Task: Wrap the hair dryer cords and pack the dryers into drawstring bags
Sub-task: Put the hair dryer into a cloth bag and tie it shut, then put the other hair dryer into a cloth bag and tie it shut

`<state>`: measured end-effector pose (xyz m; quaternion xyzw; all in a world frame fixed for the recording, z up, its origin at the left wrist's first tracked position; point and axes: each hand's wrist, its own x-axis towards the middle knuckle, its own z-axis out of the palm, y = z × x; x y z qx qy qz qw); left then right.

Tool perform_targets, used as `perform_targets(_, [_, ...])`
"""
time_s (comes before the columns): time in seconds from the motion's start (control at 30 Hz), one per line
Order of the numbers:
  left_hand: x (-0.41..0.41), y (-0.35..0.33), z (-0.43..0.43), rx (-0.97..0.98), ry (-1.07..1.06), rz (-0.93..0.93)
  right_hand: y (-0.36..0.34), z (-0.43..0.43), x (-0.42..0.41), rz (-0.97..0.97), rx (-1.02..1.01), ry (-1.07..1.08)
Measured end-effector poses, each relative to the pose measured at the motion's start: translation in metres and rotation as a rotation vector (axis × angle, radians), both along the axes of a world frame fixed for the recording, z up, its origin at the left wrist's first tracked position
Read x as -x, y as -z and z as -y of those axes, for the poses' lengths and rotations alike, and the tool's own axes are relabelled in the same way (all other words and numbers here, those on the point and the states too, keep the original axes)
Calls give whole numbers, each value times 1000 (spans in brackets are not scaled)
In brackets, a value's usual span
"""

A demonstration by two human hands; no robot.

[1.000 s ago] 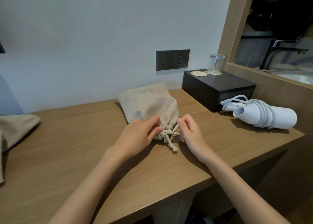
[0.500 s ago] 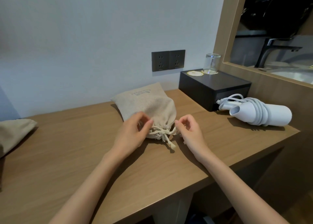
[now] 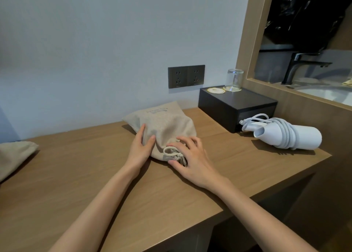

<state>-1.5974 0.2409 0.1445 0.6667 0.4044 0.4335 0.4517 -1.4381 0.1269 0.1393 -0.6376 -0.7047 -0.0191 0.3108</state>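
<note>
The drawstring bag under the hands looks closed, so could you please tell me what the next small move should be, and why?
Probably slide the drawstring bag aside, toward the wall. Its drawstring is cinched, and the left hand and right hand rest on it. The white hair dryer, cord wrapped, lies unpacked to the right, and another beige bag waits at the left.

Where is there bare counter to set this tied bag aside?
Widest bare counter lies between the tied bag and the flat bag at the left edge. A smaller patch sits between tied bag and hair dryer. Back right is crowded: black box, glass.
</note>
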Motion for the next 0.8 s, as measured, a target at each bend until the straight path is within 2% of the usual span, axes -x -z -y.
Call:
perform_targets(0.23, [-33, -2, -15, 29, 136, -59, -1, 0, -37, -33, 56, 117])
perform_targets(0.53, [-98, -10, -21, 24, 192, -72, 3, -8, -79, -85, 17, 342])
perform_targets(0.7, [-116, -10, -18, -8, 170, -97, 7, -11, -81, -99, -40, 363])
perform_targets(0.8, [-112, -8, -14, -45, 166, -129, 4, -8, -78, -34, -68, 364])
